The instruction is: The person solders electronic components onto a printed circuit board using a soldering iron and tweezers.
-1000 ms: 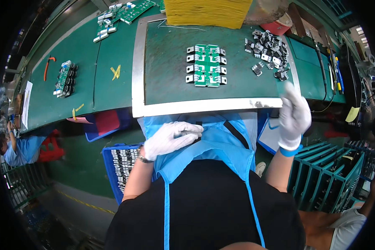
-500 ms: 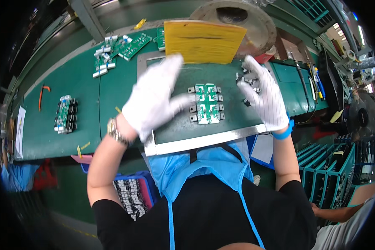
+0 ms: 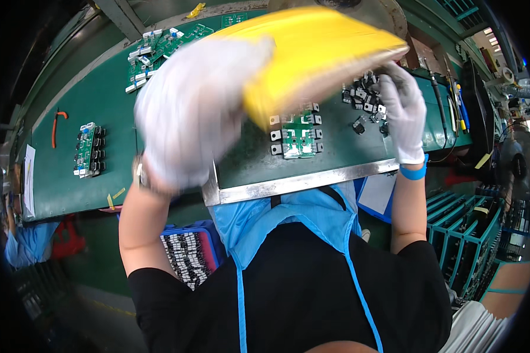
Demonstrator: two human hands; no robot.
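Note:
My gloved left hand (image 3: 194, 106), smeared by motion, is closed on the left side of a yellow board (image 3: 318, 44). The board is tilted over the work area, its thick near edge sloping up to the right. Beneath it lies a green circuit board (image 3: 299, 138) with black tabbed components along both sides; its far end is partly hidden. My gloved right hand (image 3: 403, 112) is beside a heap of small black components (image 3: 365, 97), fingers bent and apart. Its fingertips are close under the board's right corner; I cannot tell whether they touch it.
A metal strip (image 3: 306, 181) edges the work area in front. More circuit boards (image 3: 144, 62) lie at the back left. An assembled board (image 3: 89, 150) and an orange-handled tool (image 3: 55, 126) are on the left. Pen-like tools (image 3: 459, 109) are at right, and a blue bin (image 3: 218, 244) below.
The yellow board, upright at the back before, has come forward and tilted over the circuit board, with my left hand now on it. My right hand has shifted right.

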